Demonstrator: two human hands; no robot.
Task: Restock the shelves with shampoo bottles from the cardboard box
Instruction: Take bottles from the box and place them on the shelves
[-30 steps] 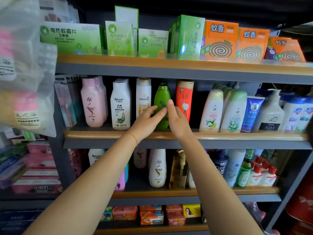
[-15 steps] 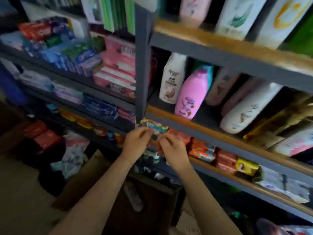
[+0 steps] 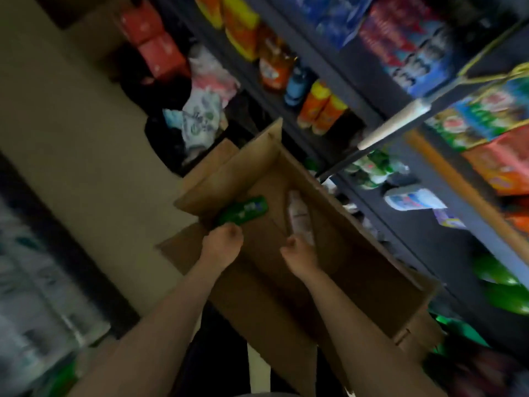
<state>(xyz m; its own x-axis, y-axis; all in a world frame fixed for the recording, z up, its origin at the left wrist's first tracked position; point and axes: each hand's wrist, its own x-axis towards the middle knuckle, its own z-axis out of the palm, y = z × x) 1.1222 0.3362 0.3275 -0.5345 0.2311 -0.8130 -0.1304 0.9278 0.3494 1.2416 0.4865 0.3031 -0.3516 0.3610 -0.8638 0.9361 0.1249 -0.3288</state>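
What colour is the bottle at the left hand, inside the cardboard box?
Green, with a small pale label; the green plastic bottle shows best in the head view.

A: what's around me besides the job itself? Picture's smeared and tilted, so I'm only calling out the obvious stuff

B: go on

A: pale floor on the left. Red packs stacked at the far end, with a heap of white and pink plastic bags just beside them on something dark

B: and the racks?

A: orange bottles standing in a row with a blue one next to them, yellow-orange bags above those, blue packs higher up. Orange boxes on the right, green round things lower down, too blurry for me to name
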